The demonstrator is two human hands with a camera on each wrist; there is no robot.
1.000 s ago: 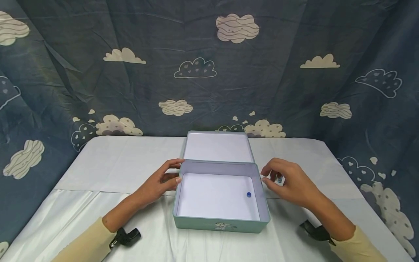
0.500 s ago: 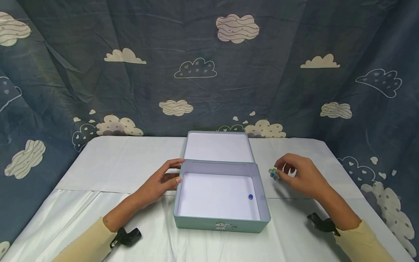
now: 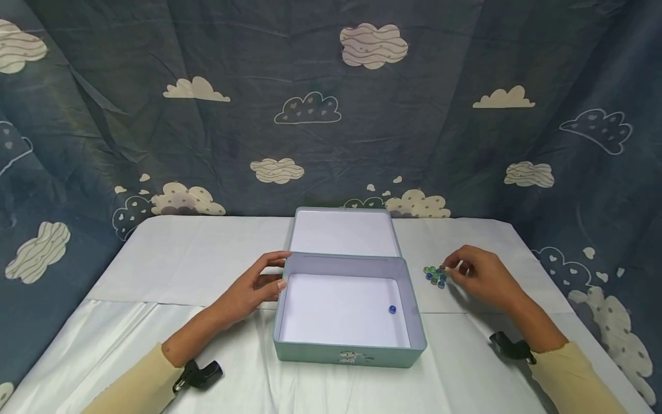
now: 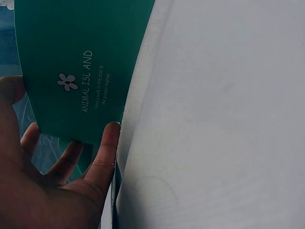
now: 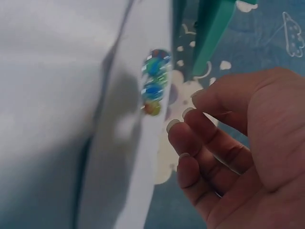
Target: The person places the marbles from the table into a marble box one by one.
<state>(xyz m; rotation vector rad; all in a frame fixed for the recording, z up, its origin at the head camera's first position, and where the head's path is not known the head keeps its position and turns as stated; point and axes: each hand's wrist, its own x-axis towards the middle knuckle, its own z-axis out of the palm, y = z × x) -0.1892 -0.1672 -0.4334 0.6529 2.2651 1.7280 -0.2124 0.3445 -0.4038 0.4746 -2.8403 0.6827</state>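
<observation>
An open green tin box (image 3: 351,355) stands at the middle of the table, its pale inside facing up. One blue marble (image 3: 392,309) lies inside near the right wall. My left hand (image 3: 262,282) touches the box's left side, its fingers spread along the green wall (image 4: 76,43) printed with "ANIMAL ISLAND". To the right of the box, several blue, green and amber glass marbles (image 3: 433,273) lie clustered on the cloth. My right hand (image 3: 478,276) is beside them, fingertips at the cluster's right edge. In the right wrist view, nothing shows between thumb and fingers (image 5: 190,138).
The box's lid (image 3: 343,231) lies folded back behind it. A white cloth (image 3: 207,259) covers the table, and a dark cloud-patterned curtain (image 3: 233,138) hangs around the back and sides. Black cameras are strapped to both wrists.
My right hand has moved right, from beside the box's wall to the far side of the marbles, which now show more fully. The blue marble shifted slightly. My left hand stays put.
</observation>
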